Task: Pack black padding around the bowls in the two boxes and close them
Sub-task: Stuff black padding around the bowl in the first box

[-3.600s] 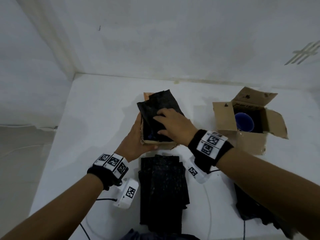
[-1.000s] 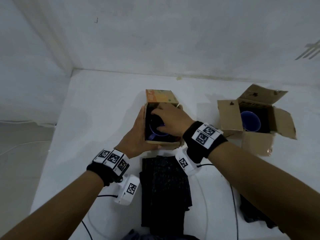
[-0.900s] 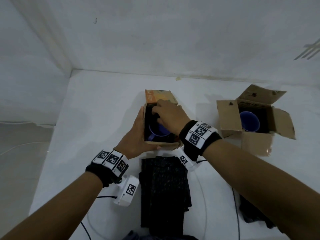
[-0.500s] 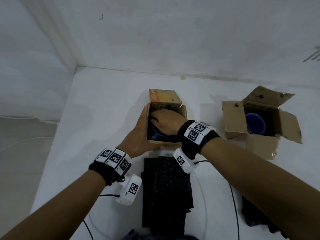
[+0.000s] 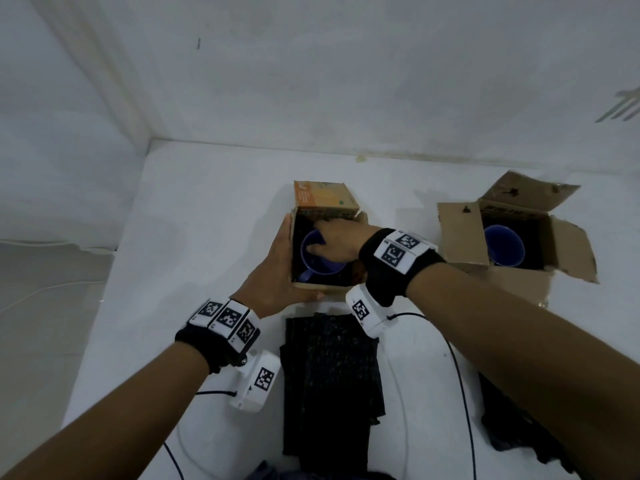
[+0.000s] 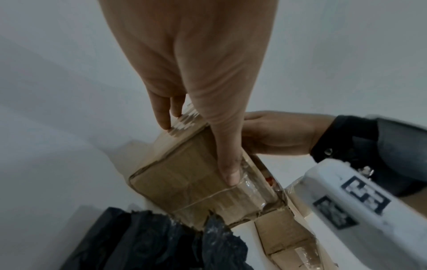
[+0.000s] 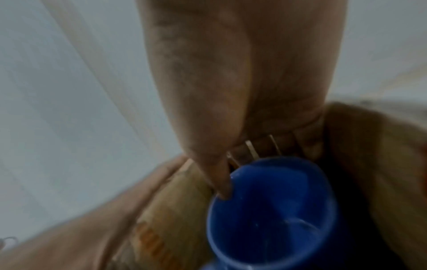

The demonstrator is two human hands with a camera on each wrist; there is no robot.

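Observation:
The left cardboard box (image 5: 325,202) stands open at the table's middle with a blue bowl (image 5: 320,263) inside and dark padding round it. My left hand (image 5: 278,268) clasps the box's near left corner, fingers (image 6: 165,117) along the side wall and thumb (image 6: 228,173) on the near face. My right hand (image 5: 334,239) reaches into the box. Its thumb (image 7: 219,182) sits at the bowl's rim (image 7: 272,210) and its fingers curl down behind the far rim. The right box (image 5: 460,233) is open with its own blue bowl (image 5: 504,245).
A stack of black padding sheets (image 5: 329,386) lies just in front of the left box. More black padding (image 5: 512,431) lies under my right forearm at the lower right. Thin cables trail over the white table (image 5: 207,209). White walls close in behind and on the left.
The black sheet that stood up out of the left box now lies down inside it. My right hand has slid to the bowl's far left rim. The left hand has not moved.

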